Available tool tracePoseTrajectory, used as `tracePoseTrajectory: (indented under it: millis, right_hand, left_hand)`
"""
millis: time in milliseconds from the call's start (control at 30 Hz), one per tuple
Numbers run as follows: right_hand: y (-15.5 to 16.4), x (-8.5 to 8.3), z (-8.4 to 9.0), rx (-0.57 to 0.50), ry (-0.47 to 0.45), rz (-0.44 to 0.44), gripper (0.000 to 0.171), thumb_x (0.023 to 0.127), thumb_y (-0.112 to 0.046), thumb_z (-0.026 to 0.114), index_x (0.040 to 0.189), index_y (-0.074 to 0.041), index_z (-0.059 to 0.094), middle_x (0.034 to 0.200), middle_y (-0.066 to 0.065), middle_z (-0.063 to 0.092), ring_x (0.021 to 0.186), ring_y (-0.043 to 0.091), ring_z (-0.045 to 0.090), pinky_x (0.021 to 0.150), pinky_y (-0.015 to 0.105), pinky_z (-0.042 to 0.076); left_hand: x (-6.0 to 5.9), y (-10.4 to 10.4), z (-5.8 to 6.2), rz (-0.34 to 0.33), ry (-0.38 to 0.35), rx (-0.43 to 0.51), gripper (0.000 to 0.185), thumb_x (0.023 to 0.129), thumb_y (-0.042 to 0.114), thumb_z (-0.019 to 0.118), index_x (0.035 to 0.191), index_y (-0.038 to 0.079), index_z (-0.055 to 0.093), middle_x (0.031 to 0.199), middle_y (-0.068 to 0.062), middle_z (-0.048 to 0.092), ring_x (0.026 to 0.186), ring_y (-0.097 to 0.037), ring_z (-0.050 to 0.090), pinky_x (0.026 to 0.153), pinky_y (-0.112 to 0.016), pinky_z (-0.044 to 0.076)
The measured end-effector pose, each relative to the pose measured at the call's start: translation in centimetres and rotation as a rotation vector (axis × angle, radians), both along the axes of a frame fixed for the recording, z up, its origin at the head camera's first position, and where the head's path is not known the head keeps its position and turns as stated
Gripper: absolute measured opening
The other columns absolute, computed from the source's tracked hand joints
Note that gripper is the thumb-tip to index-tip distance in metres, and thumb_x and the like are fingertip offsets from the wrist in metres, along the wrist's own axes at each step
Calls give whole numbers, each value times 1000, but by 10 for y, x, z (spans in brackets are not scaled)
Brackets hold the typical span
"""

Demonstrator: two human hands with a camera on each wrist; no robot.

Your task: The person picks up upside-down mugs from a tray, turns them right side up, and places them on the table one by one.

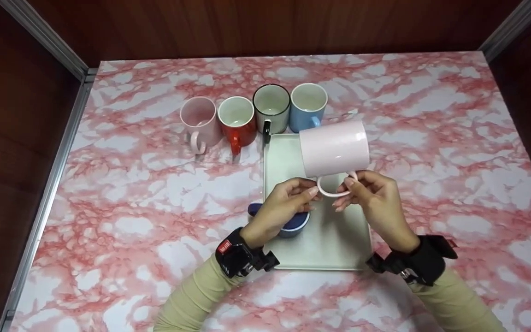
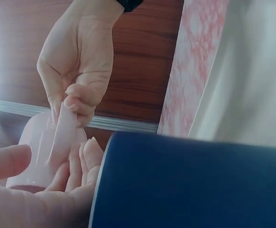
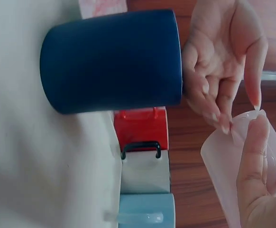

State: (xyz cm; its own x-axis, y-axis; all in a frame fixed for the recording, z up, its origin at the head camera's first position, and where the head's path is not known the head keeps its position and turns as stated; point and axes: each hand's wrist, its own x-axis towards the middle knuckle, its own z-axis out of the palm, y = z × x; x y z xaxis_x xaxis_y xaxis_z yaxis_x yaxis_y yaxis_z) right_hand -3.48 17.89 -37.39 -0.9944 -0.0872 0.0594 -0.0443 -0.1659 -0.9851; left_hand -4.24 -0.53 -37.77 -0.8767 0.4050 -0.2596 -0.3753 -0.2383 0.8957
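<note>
A pale pink mug (image 1: 334,148) is held tipped on its side above a pale tray (image 1: 321,251), its handle (image 1: 332,194) toward me. My right hand (image 1: 378,200) pinches the handle between thumb and fingers. Beside the handle's other end is my left hand (image 1: 284,203). In the left wrist view, the left fingers (image 2: 76,171) reach out along the handle, fairly straight, with the thumb spread apart from them. Partly hidden under the left hand, a dark blue mug (image 1: 295,226) stands on the tray; it looms large in the right wrist view (image 3: 112,61).
Beyond the tray, four-abreast is a row of several mugs: pink (image 1: 205,131), red (image 1: 242,131), grey-white with black handle (image 1: 272,113) and light blue (image 1: 304,117). The table (image 1: 132,184) has a red-and-white marbled cover. Dark wooden panels (image 1: 284,27) enclose it.
</note>
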Motion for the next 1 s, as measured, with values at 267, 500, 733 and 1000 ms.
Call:
tracePoseTrajectory:
  millis: [267, 500, 733, 1000]
  right_hand:
    - [-8, 2, -3, -83, -39, 25, 22, 90, -1, 54, 89, 20, 49, 79, 29, 58, 61, 29, 64, 56, 41, 53]
    - [-12, 2, -8, -163, -34, 77, 25, 91, -1, 52, 92, 23, 46, 80, 24, 61, 62, 26, 64, 57, 38, 53]
    - [-11, 1, -13, -124, -11, 80, 22, 92, -1, 52, 89, 21, 50, 80, 24, 61, 58, 23, 61, 52, 35, 52]
    - [-10, 0, -17, 10, -17, 67, 23, 91, -5, 54, 88, 18, 54, 78, 18, 65, 52, 20, 58, 48, 30, 49]
  left_hand:
    - [2, 5, 0, 95, -109, 177, 15, 93, 1, 48, 106, -7, 51, 92, -7, 61, 81, -15, 58, 76, -29, 49]
    - [3, 9, 0, 166, -164, 291, 8, 94, 4, 48, 99, -1, 51, 88, -8, 58, 80, -16, 57, 75, -28, 48]
    - [6, 12, 0, 181, -159, 339, 10, 95, 2, 44, 89, 1, 53, 83, -8, 55, 76, -16, 53, 69, -25, 47]
    - [5, 14, 4, 173, -144, 365, 17, 96, 3, 42, 82, 2, 53, 81, -9, 52, 74, -16, 52, 67, -24, 46]
